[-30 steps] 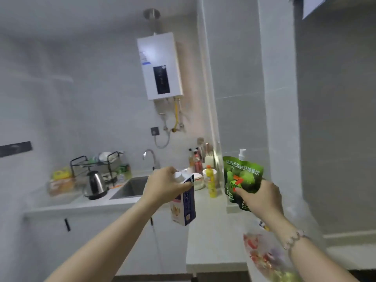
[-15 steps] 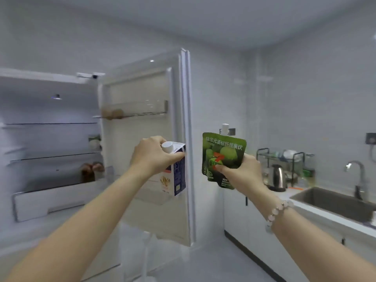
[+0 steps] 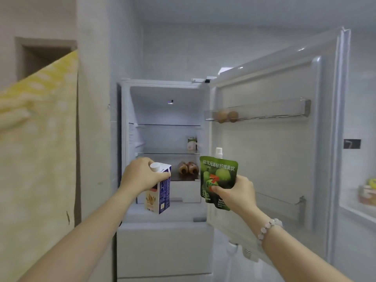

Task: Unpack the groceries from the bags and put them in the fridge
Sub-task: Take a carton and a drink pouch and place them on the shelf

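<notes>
Left hand: the left hand (image 3: 142, 176), just left of centre in the frame, grips a carton (image 3: 160, 197) by its top, fingers curled over the shoulder beside the white cap (image 3: 155, 166).
Carton: white and dark blue with a grain picture low on its front; it hangs slightly tilted from the hand, held in the air before the open fridge (image 3: 162, 251), level with its lowest shelf.
Right hand: the right hand (image 3: 234, 192), just right of centre, pinches a green pouch (image 3: 217, 176) by its lower half, thumb across the printed face.
Green pouch: flat and upright, with a white spout (image 3: 219, 152) at its top and green fruit printed on it; it is held in front of the fridge's right edge, beside the carton but apart from it.
Wrist: a bracelet (image 3: 266, 226) of pale pink beads circles the right wrist.
Fridge: fills the middle of the frame, upper compartment lit, glass shelves inside.
Fridge door (image 3: 264, 159): swung wide open to the right.
Door shelf: the top rack holds round brown things (image 3: 226, 116), perhaps eggs; too blurred to be sure.
Middle shelf: a small carton (image 3: 191, 142) stands at its right end.
Lower shelf: brown items (image 3: 188, 168) sit at the back right; I cannot tell what they are.
Left of frame: a yellow patterned cloth (image 3: 36, 139) hangs there.
</notes>
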Motion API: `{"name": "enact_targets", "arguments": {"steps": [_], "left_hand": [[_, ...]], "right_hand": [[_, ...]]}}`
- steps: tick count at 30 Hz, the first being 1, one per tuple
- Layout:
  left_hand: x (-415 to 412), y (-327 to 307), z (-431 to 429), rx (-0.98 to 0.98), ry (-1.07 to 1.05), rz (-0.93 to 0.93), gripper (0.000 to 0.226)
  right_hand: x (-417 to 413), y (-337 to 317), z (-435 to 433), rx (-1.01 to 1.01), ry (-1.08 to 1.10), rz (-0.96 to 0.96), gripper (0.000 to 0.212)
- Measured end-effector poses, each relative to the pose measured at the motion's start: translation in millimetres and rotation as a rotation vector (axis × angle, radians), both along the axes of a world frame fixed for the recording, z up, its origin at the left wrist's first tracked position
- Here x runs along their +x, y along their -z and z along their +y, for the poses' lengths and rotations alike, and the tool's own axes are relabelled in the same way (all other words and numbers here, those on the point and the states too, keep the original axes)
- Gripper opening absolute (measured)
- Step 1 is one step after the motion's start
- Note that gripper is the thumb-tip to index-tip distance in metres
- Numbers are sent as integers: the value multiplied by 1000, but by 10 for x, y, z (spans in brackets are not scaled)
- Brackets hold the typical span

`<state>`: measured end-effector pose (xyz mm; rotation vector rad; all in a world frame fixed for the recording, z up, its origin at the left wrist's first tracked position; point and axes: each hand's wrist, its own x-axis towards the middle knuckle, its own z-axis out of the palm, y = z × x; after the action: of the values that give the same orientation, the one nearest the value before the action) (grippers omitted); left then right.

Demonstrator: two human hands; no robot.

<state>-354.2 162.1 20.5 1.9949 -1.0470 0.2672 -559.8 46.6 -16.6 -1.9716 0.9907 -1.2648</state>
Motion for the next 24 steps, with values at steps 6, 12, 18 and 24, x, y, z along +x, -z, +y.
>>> {"name": "enact_targets", "arguments": {"steps": [6,12,18,24], "left_hand": [[657,149,-75,47,-77,6,31],[1203,167,-371,56,-131,-23,35],[1718,215,-933,50,-156,-15,40],[2117,85,-1734,57,-125,0,33]], "right_hand": [[819,113,-260,36,-31,5,17],[1453,17,-711,6,-70,28,21],[2152,51,-1337,-10,-151,6,26],[2615,-117,-2083,-5,-145,-13,17]]}}
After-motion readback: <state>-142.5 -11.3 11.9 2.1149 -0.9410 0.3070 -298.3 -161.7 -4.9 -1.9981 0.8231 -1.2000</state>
